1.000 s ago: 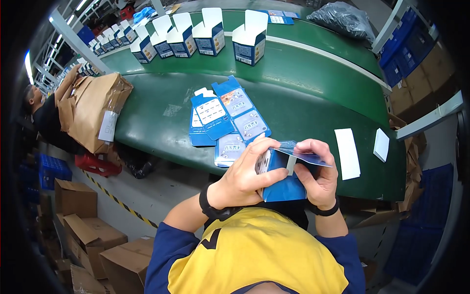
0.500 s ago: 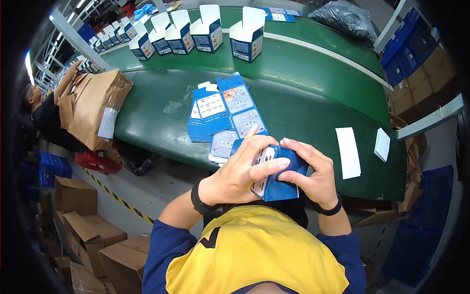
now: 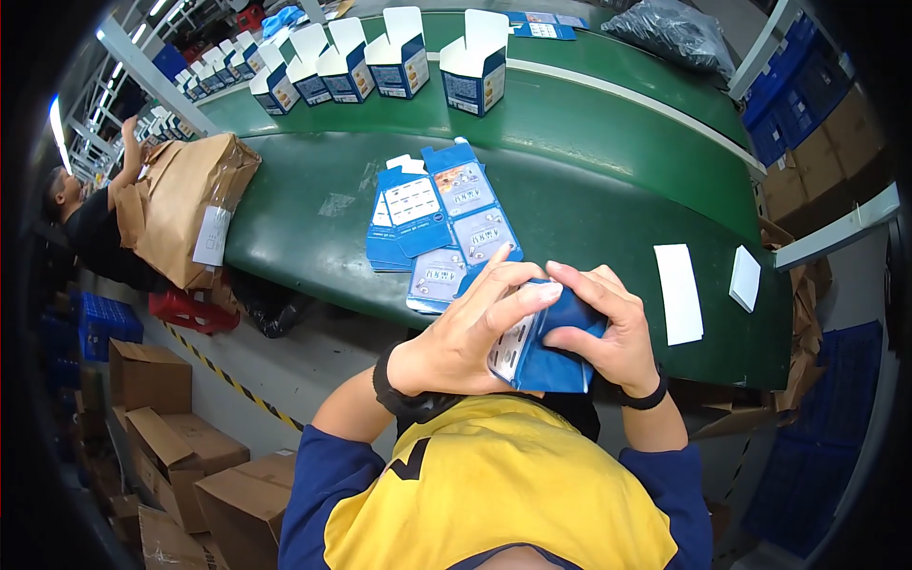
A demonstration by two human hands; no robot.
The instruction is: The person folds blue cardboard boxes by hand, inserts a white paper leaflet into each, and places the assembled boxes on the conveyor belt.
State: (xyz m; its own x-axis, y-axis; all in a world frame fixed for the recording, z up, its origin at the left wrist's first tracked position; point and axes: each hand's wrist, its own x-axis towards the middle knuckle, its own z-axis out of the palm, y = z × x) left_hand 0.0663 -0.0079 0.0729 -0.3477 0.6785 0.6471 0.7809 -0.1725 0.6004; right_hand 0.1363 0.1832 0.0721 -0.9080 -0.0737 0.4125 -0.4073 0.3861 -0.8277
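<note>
A small blue cardboard box (image 3: 560,369) is held between both hands close to my body. My left hand (image 3: 461,332) grips it on the left, beside a white printed panel, with the thumb at its upper edge. My right hand (image 3: 613,318) is curled round the right side, thumb pressed against the blue face. Part of the box is hidden by the fingers. Just beyond my hands lies a loose pile of flat blue printed cartons (image 3: 470,195), some overlapping, on the green work surface (image 3: 589,223).
Several blue-and-white boxes (image 3: 475,90) stand with flaps up on the green belt behind. White paper sheets (image 3: 677,294) and a folded white paper (image 3: 744,278) lie to the right. At left, a person (image 3: 90,223) stands behind a large brown paper sack (image 3: 185,214). Cardboard cartons (image 3: 152,375) fill the lower left.
My left thumb has moved up toward the box's upper edge, and the box is tilted a little differently. The standing boxes have shifted slightly left. The other person's arm has shifted.
</note>
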